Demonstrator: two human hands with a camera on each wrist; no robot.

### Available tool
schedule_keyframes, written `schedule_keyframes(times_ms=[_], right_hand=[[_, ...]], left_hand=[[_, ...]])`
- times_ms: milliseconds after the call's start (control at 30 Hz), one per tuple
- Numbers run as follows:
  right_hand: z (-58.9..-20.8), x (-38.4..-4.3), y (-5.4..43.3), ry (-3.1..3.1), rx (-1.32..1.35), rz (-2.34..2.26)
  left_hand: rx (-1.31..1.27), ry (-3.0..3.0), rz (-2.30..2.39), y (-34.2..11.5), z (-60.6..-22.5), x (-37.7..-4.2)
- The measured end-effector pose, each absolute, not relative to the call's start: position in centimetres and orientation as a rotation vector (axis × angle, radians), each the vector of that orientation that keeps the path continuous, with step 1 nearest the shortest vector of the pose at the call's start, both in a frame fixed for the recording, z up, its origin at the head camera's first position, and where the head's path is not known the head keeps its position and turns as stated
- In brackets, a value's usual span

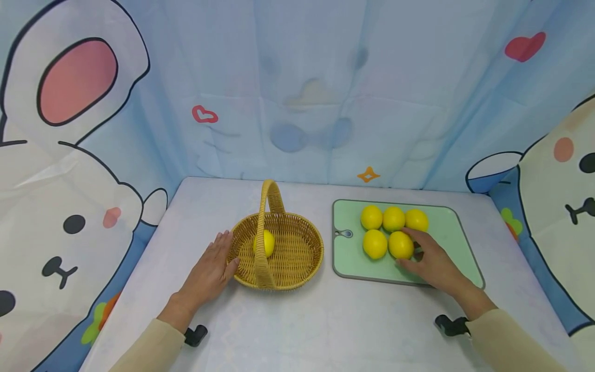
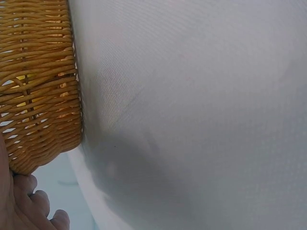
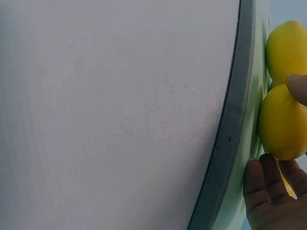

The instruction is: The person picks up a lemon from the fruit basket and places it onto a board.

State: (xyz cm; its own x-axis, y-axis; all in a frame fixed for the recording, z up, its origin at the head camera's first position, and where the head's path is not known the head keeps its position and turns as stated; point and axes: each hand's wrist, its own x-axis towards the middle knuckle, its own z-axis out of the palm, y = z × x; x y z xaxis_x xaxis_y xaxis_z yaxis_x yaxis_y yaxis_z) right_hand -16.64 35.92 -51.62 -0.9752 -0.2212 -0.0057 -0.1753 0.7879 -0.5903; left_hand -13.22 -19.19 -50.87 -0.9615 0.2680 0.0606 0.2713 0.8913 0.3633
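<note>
My right hand (image 1: 432, 261) is at the front row of lemons on a green cutting board (image 1: 446, 243). Its thumb and fingers span one lemon (image 1: 401, 245), pinching it from two sides; the right wrist view shows the thumb on that lemon (image 3: 283, 122) and fingertips at its other end. My left hand (image 1: 209, 271) lies with straight fingers along the left side of a wicker basket (image 1: 297, 258), thumb at the rim. One lemon (image 1: 268, 243) sits inside the basket, partly hidden behind the handle.
Beside the pinched lemon lies another lemon (image 1: 374, 244); behind are a left lemon (image 1: 372, 217), a middle lemon (image 1: 393, 218) and a right lemon (image 1: 416, 220). The basket's tall handle (image 1: 262, 206) arches up. A printed curtain (image 1: 316, 77) hangs behind the white table (image 1: 307, 330).
</note>
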Motion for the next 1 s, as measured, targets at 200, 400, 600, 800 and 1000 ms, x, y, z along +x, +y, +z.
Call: schedule_keyframes(times_ms=[200, 400, 600, 800, 1000], right_hand=[[-51.52, -16.59, 36.07, 2.901, -0.325, -0.931], [-51.52, -16.58, 36.11, 2.894, -0.325, -0.935], [-51.53, -16.49, 36.13, 2.907, -0.334, -0.94], [-51.31, -16.41, 36.12, 2.907, -0.324, -0.956], [-51.26, -16.44, 36.2, 2.909, -0.321, -0.961]], left_hand=[[-0.436, -3.049, -0.592, -19.23, -50.81, -13.19], [-0.445, -3.041, -0.591, -19.24, -50.87, -13.23], [-0.449, -3.031, -0.589, -19.26, -50.93, -13.24], [-0.446, -3.036, -0.585, -19.24, -50.86, -13.22], [-0.443, -3.042, -0.583, -19.19, -50.8, -13.23]])
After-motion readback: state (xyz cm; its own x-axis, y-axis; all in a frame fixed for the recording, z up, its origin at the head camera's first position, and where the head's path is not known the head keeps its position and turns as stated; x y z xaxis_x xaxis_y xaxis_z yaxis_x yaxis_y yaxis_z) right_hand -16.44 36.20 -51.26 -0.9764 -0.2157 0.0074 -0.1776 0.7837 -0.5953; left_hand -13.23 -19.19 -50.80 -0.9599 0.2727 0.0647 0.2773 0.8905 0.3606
